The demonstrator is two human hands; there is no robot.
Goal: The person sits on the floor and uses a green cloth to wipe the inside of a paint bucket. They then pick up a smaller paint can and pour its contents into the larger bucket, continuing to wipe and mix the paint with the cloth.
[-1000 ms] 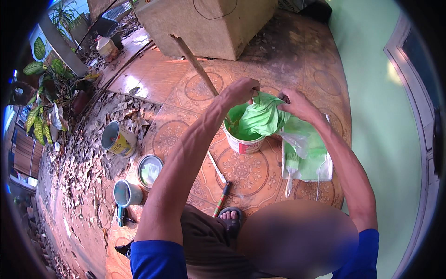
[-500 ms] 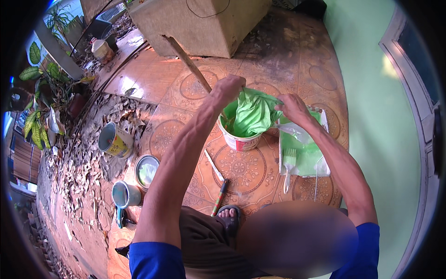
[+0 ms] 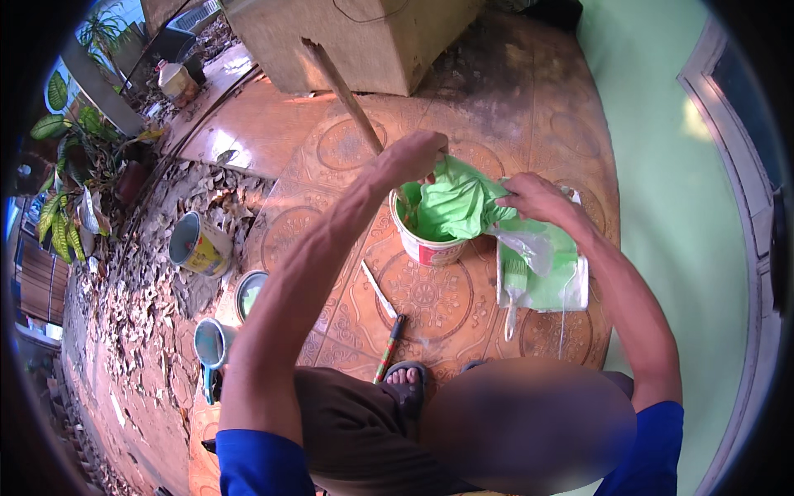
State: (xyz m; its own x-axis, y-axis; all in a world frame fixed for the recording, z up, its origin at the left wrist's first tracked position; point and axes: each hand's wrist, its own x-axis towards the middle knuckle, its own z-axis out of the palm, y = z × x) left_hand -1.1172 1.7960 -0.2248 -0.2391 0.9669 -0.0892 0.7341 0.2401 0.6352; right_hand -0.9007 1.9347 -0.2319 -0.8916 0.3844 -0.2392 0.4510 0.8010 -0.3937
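Both my hands hold a paint-coated green plastic bag (image 3: 463, 202) over a white bucket (image 3: 428, 250). My left hand (image 3: 420, 155) is closed on the bag's upper left edge, above the bucket's rim. On the other side, my right hand (image 3: 536, 197) pinches the bag's right edge. A clearer, whitish part of the bag hangs below my right hand, over the paint tray. Green paint coats the bucket's inside wall, and a wooden stick (image 3: 351, 103) leans out of it past my left wrist. The bag hides much of the bucket's inside.
Right of the bucket lies a paint tray (image 3: 569, 299) with green paint and a paintbrush (image 3: 514, 285). A long-handled tool (image 3: 391, 347) rests on the tiles by my foot. Several containers, including a yellow-labelled can (image 3: 203, 248), stand left. A green wall (image 3: 662, 273) rises right.
My left hand has moved slightly right and my right hand slightly right and down, lowering the bag a little. More of its whitish part now hangs over the tray. The stick's top has shifted right.
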